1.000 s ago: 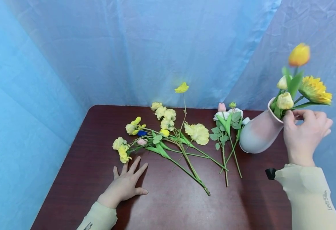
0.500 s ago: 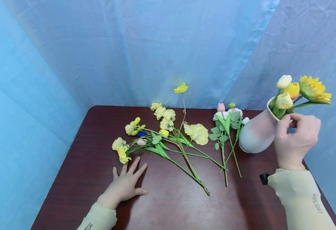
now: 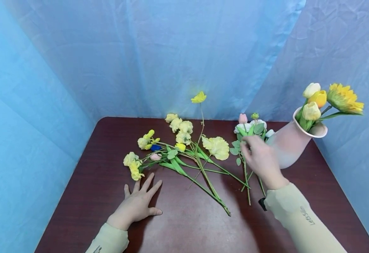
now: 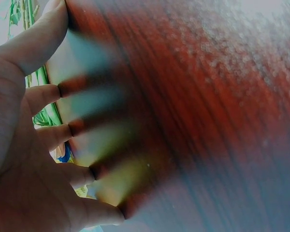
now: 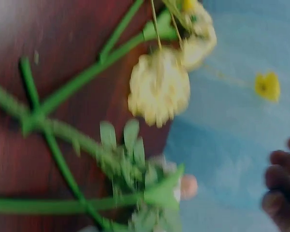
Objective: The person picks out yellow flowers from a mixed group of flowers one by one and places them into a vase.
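Note:
A pink-white vase [image 3: 289,143] stands tilted at the table's right and holds a sunflower [image 3: 344,98], a yellow tulip [image 3: 318,98] and white tulips [image 3: 311,90]. My right hand [image 3: 251,149] hovers over the leafy stems of the pink tulip [image 3: 243,118] and white roses [image 3: 257,123] left of the vase, fingers loosely bent with nothing seen in them. In the blurred right wrist view only its fingertips [image 5: 280,186] show, beside the pink tulip [image 5: 187,186] and a yellow carnation [image 5: 159,87]. My left hand [image 3: 144,196] lies flat on the table, fingers [image 4: 48,133] spread.
Several loose yellow flowers [image 3: 178,138] with long green stems [image 3: 208,182] lie across the middle of the dark red table [image 3: 187,228]. The yellow carnation [image 3: 216,147] is among them. Blue cloth [image 3: 140,52] hangs behind and at both sides.
My right hand left the vase's rim and moved left and down to the pink tulip and rose stems. The yellow tulip sank into the vase. My left hand stayed still.

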Motion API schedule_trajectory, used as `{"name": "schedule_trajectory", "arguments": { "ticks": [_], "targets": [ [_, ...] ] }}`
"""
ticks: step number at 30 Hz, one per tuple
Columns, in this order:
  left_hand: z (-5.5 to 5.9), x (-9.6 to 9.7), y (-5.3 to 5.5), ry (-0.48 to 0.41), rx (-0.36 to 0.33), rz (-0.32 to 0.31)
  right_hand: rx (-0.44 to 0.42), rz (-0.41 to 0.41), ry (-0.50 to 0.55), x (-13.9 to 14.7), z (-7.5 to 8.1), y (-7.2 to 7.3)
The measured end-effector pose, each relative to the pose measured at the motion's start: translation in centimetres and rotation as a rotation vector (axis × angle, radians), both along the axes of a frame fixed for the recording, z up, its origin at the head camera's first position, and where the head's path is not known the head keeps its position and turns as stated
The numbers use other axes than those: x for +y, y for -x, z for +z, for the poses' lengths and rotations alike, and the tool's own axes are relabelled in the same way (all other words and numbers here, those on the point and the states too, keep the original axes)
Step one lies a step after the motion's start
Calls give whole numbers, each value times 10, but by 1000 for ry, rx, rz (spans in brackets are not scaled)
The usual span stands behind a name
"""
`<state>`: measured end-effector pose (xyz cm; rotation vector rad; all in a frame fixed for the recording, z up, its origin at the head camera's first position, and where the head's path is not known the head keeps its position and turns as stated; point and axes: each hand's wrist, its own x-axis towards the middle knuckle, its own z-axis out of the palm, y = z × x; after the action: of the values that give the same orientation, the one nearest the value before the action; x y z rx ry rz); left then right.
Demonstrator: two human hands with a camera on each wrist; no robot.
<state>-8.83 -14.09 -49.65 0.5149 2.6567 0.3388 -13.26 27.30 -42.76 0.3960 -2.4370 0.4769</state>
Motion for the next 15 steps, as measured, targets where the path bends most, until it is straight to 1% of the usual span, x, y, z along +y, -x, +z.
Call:
{"name": "schedule_trajectory", "arguments": {
  "ticks": [3, 5, 11, 15],
  "targets": [
    [0, 0, -1, -3, -3, 5, -191, 17, -31, -19, -8, 3],
    [0, 0, -1, -4, -3, 6, -273, 36, -52, -30, -14, 6],
    [-1, 0, -1, 3, -4, 2, -398, 134, -129, -54, -36, 21],
    [0, 0, 0, 4, -1, 1, -483, 167, -167, -67, -49, 30]
  ]
}}
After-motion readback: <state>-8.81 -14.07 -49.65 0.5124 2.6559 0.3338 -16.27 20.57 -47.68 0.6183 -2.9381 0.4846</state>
